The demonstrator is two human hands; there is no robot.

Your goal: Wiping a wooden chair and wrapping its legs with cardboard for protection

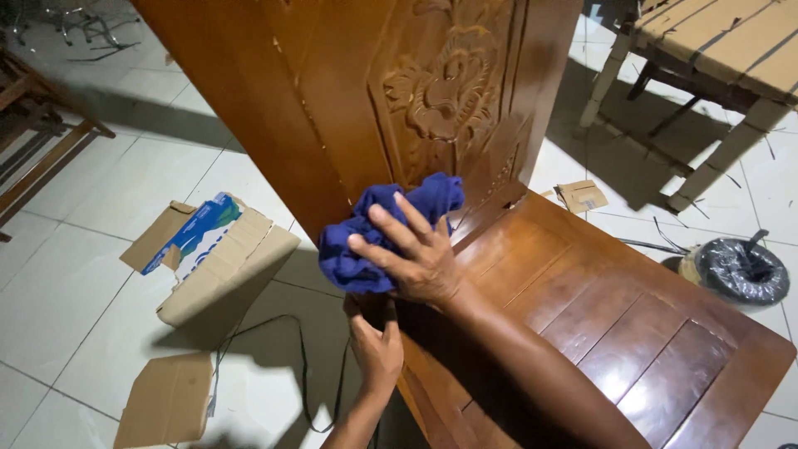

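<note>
Seen from the head camera, the blue cloth (378, 237) was a crumpled, deep-blue bundle of soft folds, pressed against the glossy carved wooden chair (465, 166) where the upright back met the seat. The chair's back carried a raised floral carving, and its slatted seat shone with reflected light. The right hand (411, 254) lay on top of the cloth with fingers (399, 229) spread fairly wide and flat, pressing it to the wood rather than clenching it. Just below, the left hand (376, 349) reached up to the chair's front edge, its fingers curled lightly around the wood beneath the cloth. On the tiled floor (83, 274) to the left sat an opened cardboard box (220, 266), with a flat cardboard piece (166, 399) near it.
</note>
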